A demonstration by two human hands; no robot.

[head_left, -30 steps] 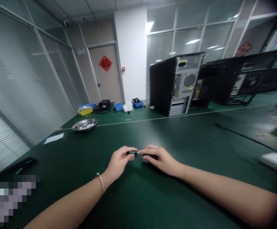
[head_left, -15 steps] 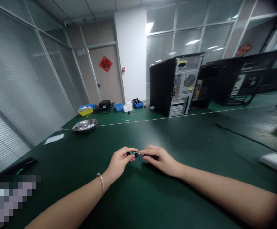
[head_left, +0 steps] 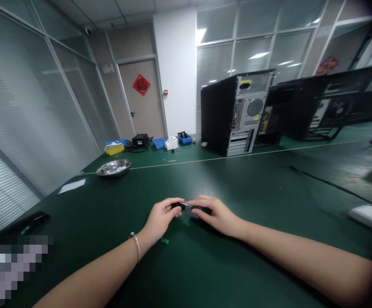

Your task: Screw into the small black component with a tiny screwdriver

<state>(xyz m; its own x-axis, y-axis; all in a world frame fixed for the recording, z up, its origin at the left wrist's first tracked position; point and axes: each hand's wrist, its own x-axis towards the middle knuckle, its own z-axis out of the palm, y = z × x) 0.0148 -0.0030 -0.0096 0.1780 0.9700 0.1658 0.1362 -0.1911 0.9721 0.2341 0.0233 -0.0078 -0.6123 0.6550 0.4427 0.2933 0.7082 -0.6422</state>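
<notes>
My left hand (head_left: 163,213) pinches a small black plastic casing (head_left: 182,206) between thumb and fingers, just above the table; most of the casing is hidden by the fingers. My right hand (head_left: 216,214) is closed on a thin screwdriver (head_left: 187,205) with a dark handle and a bright metal shaft. The shaft points left and its tip meets the casing. A small green circuit board (head_left: 165,241) lies on the green table, below my left hand and near the wrist with the silver bracelet.
A metal bowl (head_left: 113,168) with small white bits stands at the left back. Blue bins (head_left: 159,144), a yellow tray (head_left: 114,149) and a black power adapter (head_left: 140,140) line the far side. Computer cases (head_left: 218,115) stand at the right back, and a black cable (head_left: 333,185) crosses the right.
The green circuit board has come out of the black casing in my left hand and dropped to the table. Both hands have hardly moved; the screwdriver's shaft is tilted a little more.
</notes>
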